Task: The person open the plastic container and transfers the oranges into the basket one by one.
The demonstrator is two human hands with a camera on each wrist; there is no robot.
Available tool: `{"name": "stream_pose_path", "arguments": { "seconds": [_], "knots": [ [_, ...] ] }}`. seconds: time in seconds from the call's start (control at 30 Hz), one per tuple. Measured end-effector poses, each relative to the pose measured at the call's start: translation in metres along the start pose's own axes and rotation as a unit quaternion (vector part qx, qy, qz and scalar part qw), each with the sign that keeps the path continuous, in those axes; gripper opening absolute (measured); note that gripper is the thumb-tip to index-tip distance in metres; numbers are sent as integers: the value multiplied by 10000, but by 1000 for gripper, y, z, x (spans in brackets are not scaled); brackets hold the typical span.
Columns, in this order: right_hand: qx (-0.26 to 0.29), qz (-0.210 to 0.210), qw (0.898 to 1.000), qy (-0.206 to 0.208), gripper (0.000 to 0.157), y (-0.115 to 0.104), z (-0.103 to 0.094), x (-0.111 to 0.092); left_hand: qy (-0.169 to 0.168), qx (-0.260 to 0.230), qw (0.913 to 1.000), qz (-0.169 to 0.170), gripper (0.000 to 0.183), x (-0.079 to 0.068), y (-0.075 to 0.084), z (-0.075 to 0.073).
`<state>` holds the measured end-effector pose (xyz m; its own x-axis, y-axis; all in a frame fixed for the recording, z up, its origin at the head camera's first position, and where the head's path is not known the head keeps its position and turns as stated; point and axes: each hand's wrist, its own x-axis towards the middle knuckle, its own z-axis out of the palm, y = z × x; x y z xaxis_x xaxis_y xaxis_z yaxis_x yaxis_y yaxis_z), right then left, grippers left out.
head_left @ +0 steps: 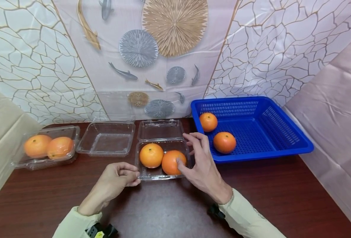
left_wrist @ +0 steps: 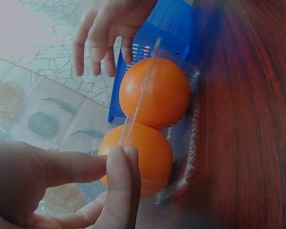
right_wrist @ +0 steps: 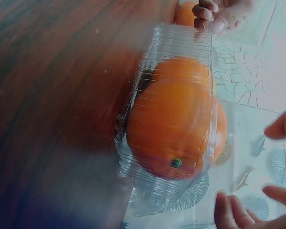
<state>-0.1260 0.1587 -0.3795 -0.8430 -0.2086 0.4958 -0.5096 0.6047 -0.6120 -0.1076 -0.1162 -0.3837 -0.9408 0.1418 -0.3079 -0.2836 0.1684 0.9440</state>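
A clear plastic clamshell box (head_left: 160,178) stands in front of me, its lid (head_left: 160,130) folded back. Inside sit two oranges side by side, a left orange (head_left: 151,155) and a right orange (head_left: 172,162). My left hand (head_left: 116,180) pinches the box rim at the near left corner between thumb and fingers, as the left wrist view shows closely. Over the box's right side hovers my right hand (head_left: 203,165), fingers spread and slightly bent. Its thumb overlaps the right orange in the head view; in the right wrist view the fingers (right_wrist: 233,212) hold nothing.
To the right stands a blue plastic basket (head_left: 282,152) with two oranges, one farther back (head_left: 208,122) and one nearer (head_left: 224,142). Left of my box lie an open clear box (head_left: 107,153) and a closed one (head_left: 74,132) containing two oranges. A patterned sheet (head_left: 175,82) hangs behind.
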Motion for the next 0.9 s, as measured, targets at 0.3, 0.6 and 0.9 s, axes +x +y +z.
{"name": "stream_pose_path", "arguments": {
  "seconds": [0.3,0.6,0.9],
  "knots": [
    [-446,-18,9935,-1048,76,7,1,0,-201,12,9998,6,26,0,0,-4],
    [-686,-231,9879,-1373,71,13,12,6,-301,-23,9995,-48,26,0,1,-8],
    [-1104,-46,9828,-1483,68,12,20,10,-284,65,9996,-25,25,1,2,-6]
  ]
}}
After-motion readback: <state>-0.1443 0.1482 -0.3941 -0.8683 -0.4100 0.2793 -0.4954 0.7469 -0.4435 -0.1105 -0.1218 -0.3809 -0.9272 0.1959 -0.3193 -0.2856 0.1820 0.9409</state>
